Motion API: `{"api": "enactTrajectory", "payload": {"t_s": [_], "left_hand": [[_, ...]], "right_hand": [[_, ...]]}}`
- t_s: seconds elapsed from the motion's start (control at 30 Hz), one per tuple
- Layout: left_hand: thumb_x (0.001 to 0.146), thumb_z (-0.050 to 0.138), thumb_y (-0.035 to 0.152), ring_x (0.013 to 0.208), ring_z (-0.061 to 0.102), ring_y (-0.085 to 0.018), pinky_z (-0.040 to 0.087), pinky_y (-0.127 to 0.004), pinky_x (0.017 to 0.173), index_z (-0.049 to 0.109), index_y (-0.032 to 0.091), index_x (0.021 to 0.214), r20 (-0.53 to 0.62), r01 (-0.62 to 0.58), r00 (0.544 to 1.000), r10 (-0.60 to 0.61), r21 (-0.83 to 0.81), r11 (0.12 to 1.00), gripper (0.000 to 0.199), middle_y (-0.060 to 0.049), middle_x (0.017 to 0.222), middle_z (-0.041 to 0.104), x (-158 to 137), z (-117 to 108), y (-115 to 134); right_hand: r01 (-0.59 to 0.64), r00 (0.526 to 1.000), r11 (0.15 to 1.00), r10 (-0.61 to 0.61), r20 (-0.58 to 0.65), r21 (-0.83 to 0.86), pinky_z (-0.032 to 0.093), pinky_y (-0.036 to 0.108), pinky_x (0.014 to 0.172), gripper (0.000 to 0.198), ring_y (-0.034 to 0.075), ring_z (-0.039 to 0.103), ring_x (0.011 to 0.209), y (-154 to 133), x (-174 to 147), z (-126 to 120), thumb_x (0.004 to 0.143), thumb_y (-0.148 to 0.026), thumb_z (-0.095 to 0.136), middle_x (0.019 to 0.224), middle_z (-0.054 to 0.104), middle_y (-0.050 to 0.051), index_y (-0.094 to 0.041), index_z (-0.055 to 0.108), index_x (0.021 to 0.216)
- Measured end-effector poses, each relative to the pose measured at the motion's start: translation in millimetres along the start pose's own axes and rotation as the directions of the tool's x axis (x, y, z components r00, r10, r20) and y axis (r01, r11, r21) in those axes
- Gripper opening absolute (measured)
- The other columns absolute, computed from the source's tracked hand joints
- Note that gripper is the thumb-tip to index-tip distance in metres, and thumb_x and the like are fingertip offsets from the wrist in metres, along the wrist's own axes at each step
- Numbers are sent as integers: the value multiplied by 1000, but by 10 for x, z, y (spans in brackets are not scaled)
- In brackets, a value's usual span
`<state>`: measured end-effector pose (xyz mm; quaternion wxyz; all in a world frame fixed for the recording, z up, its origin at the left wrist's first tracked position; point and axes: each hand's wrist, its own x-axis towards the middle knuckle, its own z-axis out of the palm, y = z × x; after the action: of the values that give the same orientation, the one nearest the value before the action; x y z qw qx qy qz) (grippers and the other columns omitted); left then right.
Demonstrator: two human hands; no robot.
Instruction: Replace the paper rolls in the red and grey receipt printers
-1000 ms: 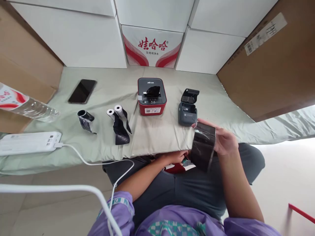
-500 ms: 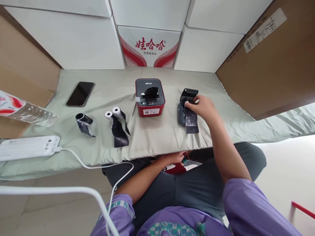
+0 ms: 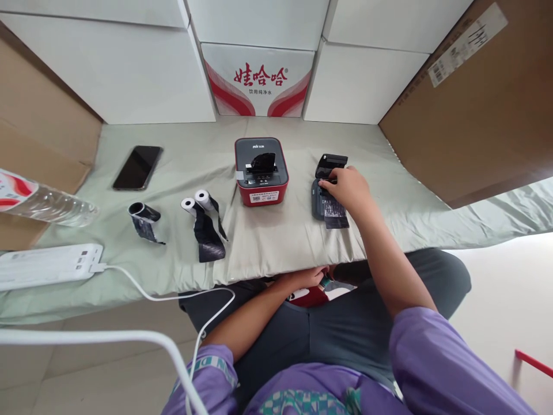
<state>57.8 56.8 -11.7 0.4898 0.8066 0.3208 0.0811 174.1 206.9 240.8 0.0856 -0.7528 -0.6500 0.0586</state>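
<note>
At the right of the cloth-covered surface stands a small dark portable printer [image 3: 318, 202] with its lid [image 3: 332, 163] flipped up. My right hand [image 3: 351, 184] reaches over it, thumb and fingers closed in the opening on the dark paper roll, mostly hidden by the fingers. A printed black paper strip [image 3: 336, 214] hangs out over the printer's front. My left hand [image 3: 311, 278] rests low between my legs, just under the table edge, its fingers curled and partly hidden. To the left of the portable printer sits a red and black label printer [image 3: 264, 197] with black paper sticking out of its top.
Two white-cored rolls with black paper [image 3: 208, 236], a dark paper roll [image 3: 144, 213] and a phone [image 3: 138, 167] lie at the left. Beyond are a water bottle [image 3: 64, 206] and a white power bank [image 3: 52, 264] with a cable [image 3: 162, 298]. Boxes [image 3: 259, 80] border the back and sides.
My right hand has shifted slightly left at the opening, and the hanging strip's lower end sits a little higher. My left hand stays put; the camera view has moved slightly.
</note>
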Motion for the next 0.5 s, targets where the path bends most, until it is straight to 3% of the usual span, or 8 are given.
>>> {"api": "enactTrajectory", "payload": {"t_s": [0.17,0.37,0.5], "left_hand": [[99,50,20,121,64,-20,43,-31,114,68,19,127,-9,-9,1000,9,31,999,33,-8,132,72,-16,-36,42],[97,51,19,117,65,-20,46,-33,111,69,21,123,-28,-27,999,26,-9,1000,31,-6,128,73,14,15,9],[96,50,16,111,65,-19,47,-31,108,69,20,118,-12,-35,999,35,1,999,30,-5,119,74,25,21,-1]], "right_hand": [[147,984,986,-138,-113,79,50,44,92,36,32,63,111,190,-132,-7,101,-30,47,124,69,17,-17,77,117],[307,951,941,-310,-3,145,51,46,95,40,31,62,108,452,-221,95,98,-20,45,117,78,11,-21,76,122],[335,928,934,-305,-215,120,44,55,107,51,34,55,126,501,-27,88,96,-18,41,146,64,13,-20,64,141]]}}
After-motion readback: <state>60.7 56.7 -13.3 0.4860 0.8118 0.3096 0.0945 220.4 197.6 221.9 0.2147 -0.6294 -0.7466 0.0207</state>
